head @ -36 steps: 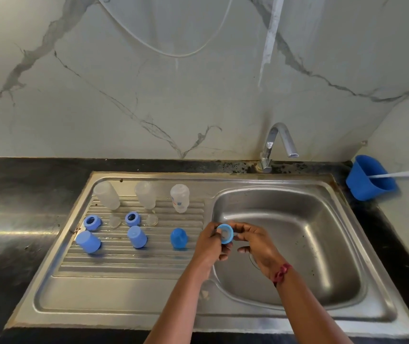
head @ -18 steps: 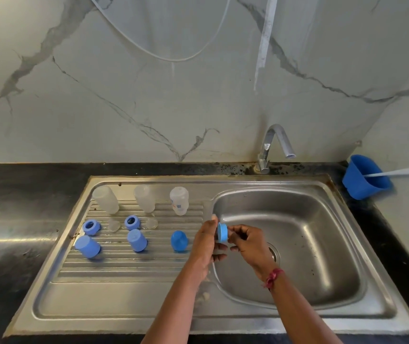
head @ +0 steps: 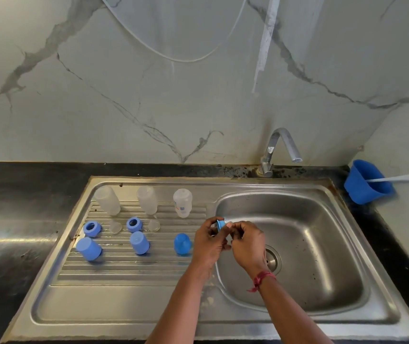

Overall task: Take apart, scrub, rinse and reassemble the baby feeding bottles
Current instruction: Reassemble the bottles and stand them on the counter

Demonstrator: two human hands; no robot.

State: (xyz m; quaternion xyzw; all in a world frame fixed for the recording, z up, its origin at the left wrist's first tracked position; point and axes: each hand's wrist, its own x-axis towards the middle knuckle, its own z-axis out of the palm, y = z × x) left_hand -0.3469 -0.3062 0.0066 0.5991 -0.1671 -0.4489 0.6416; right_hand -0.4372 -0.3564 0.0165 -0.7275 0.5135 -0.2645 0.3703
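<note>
- Left hand point(head: 209, 240): raised over the edge between drainboard and basin, its fingers curled and closed on a blue collar ring point(head: 220, 224) that stands on edge.
- Right hand point(head: 248, 240): meets the left from the basin side, fingertips pinched at the same ring, where a pale clear piece, too small to identify, shows beside the blue; a red thread band point(head: 261, 279) circles the wrist.
- Steel sink unit point(head: 124, 306): ribbed drainboard on the left, basin with drain point(head: 271, 259) on the right, tap point(head: 280, 147) behind it with its spout over the basin.
- Back row on the drainboard: three clear bottle bodies, the left bottle point(head: 106, 200), the middle bottle point(head: 147, 199) and the printed bottle point(head: 182, 202), each apart from its neighbour.
- Middle row: a blue ring point(head: 92, 228), a clear teat point(head: 115, 227), a second blue ring point(head: 134, 224) and a second clear teat point(head: 154, 225), alternating from left to right.
- Front row: three blue caps, the left cap point(head: 88, 248), the centre cap point(head: 139, 242) and the right cap point(head: 182, 244), the last just beside the left hand.
- Blue tub point(head: 366, 183): on the dark counter at the right corner, with a white handle point(head: 401, 177) leaning out of it.
</note>
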